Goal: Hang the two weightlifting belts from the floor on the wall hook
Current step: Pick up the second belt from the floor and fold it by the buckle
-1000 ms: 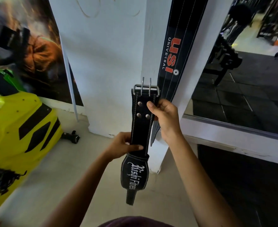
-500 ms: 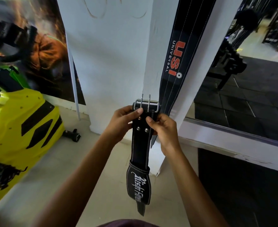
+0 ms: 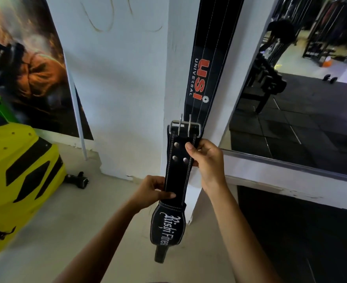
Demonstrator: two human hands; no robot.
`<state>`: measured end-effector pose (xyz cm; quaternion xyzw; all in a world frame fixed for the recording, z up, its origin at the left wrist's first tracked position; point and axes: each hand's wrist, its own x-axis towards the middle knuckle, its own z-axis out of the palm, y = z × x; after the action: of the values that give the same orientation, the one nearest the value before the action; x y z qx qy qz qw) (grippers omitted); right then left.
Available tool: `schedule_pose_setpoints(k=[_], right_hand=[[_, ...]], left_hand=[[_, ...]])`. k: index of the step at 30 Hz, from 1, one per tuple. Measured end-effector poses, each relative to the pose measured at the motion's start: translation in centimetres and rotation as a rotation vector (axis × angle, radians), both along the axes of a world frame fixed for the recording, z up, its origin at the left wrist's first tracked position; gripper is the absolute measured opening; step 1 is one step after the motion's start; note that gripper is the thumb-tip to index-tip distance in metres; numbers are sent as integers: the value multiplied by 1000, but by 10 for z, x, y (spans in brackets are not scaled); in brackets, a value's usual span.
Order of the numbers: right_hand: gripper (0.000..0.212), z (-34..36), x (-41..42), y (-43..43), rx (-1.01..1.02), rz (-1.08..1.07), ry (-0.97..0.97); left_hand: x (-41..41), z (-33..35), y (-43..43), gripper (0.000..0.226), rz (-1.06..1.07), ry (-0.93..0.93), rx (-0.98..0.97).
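I hold a black leather weightlifting belt (image 3: 176,178) upright in front of a white pillar (image 3: 178,68). Its two-prong steel buckle (image 3: 186,127) points up and its wide padded end with white lettering hangs down. My right hand (image 3: 206,160) pinches the belt's right edge just below the buckle, beside the rivets. My left hand (image 3: 150,193) grips the strap lower down, thumb across its front. A second black belt (image 3: 207,64) with red USI lettering hangs down the pillar from above the frame. The wall hook is out of view.
A yellow and black machine housing (image 3: 19,176) fills the lower left. A poster (image 3: 25,64) covers the wall behind it. A small black object (image 3: 77,179) lies on the floor by the wall. A large mirror (image 3: 303,99) at right reflects gym racks and dumbbells.
My left hand has slid from the buckle down to the middle of the strap. The belt has risen a little toward the pillar. My right hand keeps its hold near the rivets.
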<state>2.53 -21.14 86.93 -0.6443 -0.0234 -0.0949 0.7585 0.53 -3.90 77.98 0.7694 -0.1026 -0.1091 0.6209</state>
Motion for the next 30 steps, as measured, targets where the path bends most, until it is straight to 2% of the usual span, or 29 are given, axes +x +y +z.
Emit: schedule_pose_setpoints(k=[4, 7, 10, 13, 17, 18, 20, 22, 24, 26, 30], right_hand=[[38, -1, -1, -3, -13, 0, -22], [27, 5, 0, -8, -52, -3, -45], [15, 18, 5, -12, -64, -9, -66], [43, 31, 15, -18, -64, -31, -73], [81, 35, 26, -30, -54, 29, -90], [81, 37, 28, -33, -41, 32, -86], [62, 38, 31, -37, -24, 15, -72], [47, 38, 32, -40, -33, -12, -65], [37, 37, 33, -41, -47, -28, -74], [33, 38, 34, -44, -54, -48, -101], [36, 46, 45, -52, -80, -69, -135]], left_hand=[[9, 37, -8, 28, 97, -110, -180], [23, 82, -17, 35, 211, -211, -388], [39, 108, -25, 53, 240, -284, -429], [49, 116, -32, 67, 197, -274, -456], [56, 128, -36, 50, 134, -250, -449], [58, 130, -37, 46, 135, -240, -438], [63, 128, -40, 44, 166, -238, -403], [65, 129, -42, 46, 231, -291, -340], [69, 130, -44, 40, 199, -347, -306], [71, 131, -47, 33, 177, -370, -298], [74, 142, -59, 38, 251, -443, -315]])
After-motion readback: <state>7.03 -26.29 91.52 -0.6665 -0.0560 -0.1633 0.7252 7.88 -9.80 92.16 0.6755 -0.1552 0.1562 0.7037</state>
